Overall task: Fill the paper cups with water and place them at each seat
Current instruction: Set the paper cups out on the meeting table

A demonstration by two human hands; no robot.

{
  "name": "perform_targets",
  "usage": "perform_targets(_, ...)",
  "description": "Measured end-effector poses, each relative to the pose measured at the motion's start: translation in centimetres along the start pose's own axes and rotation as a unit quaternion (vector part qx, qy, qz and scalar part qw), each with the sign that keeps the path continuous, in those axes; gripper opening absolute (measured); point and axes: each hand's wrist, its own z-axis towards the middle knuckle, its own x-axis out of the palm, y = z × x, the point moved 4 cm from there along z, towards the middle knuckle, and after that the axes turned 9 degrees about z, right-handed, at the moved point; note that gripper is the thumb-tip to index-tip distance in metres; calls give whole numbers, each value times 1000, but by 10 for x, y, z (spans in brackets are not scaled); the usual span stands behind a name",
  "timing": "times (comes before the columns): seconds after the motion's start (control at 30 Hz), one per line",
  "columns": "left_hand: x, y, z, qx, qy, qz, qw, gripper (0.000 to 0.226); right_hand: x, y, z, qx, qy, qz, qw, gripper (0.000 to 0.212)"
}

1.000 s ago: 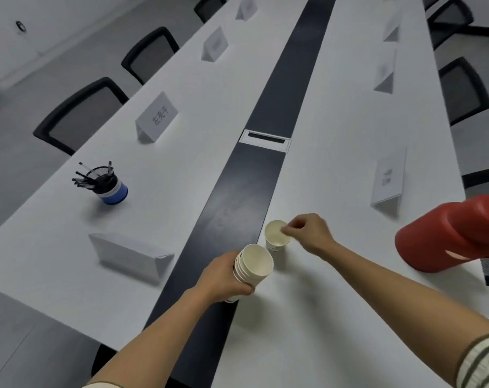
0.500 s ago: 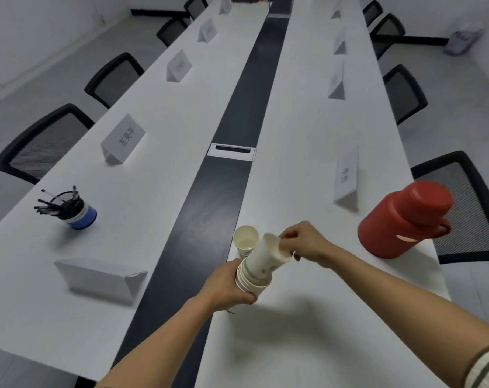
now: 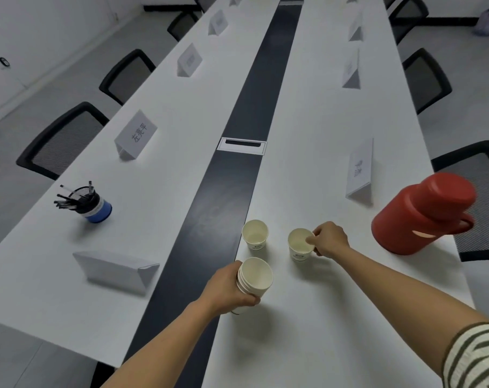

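My left hand (image 3: pixel 227 288) grips a stack of white paper cups (image 3: pixel 255 277) standing near the table's dark centre strip (image 3: pixel 223 197). One empty paper cup (image 3: pixel 255 233) stands upright on the white table (image 3: pixel 307 317) just beyond the stack. My right hand (image 3: pixel 328 239) pinches the rim of a second empty cup (image 3: pixel 299 246), which sits on the table to the right of the first. A red thermos jug (image 3: pixel 418 217) with a handle stands further right, near the table's edge.
Folded name cards (image 3: pixel 359 172) (image 3: pixel 135 134) (image 3: pixel 116 268) mark the seats along both sides. A blue pen holder (image 3: pixel 90 204) stands at left. A cable hatch (image 3: pixel 241 146) lies in the centre strip. Black mesh chairs (image 3: pixel 60 141) (image 3: pixel 478 191) line both table edges.
My right hand pulled a cup off the stack and set it down to the right of the first cup. The stack in my left hand stayed in place.
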Motion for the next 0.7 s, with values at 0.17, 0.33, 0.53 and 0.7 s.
perform_targets(0.17, -7, -12, 4, 27, -4, 12, 1000, 55, -20, 33, -27, -112, -32, -45, 992, 30)
perform_targets(0.33, -12, -35, 6, 76, -3, 29, 997, 48, -3, 49, -66, -136, 130, 69, 980, 20)
perform_targets(0.53, -3, -44, 5, 103, -3, 32, 994, 67, 8, 41, -83, -150, 195, 76, 966, 4)
perform_targets(0.7, 13, -50, 2, 98, 4, 3, 995, 60, -5, 32, -90, -154, 182, 55, 970, 12)
